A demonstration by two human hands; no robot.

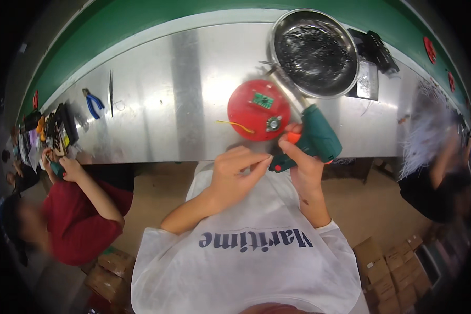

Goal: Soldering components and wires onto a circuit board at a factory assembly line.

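Toward the surface's left end, a dark tray (68, 125) of jumbled tools, mostly too small to sort; right of it, blue-handled pliers (93, 104) and slim tweezers (111, 93), laid apart. At the front edge, left hand (234, 170): thumb and forefinger tips pressed together; whether anything thin is pinched between them cannot be told. Beyond it, inward from the front edge, a red disc (240, 112), carrying a small green circuit board (262, 100), a round metal part (273, 123) and a yellow wire (234, 124); board judged light, stiff and easily harmed, best lifted by its rims; wire judged soft. Green soldering gun (321, 133) held at the front edge, right of the disc, its handle wrapped by the right hand (303, 159), fingers at the orange trigger. Gun judged fairly light, rigid, its plastic grip secure; metal barrel (287, 86) possibly hot, so the handle is the place to be gripped. Toward the back edge, a steel bowl (319, 18), slick-walled, its floor covered by many thin dark pieces (314, 52), loosely heaped; exact kind cannot be made out.
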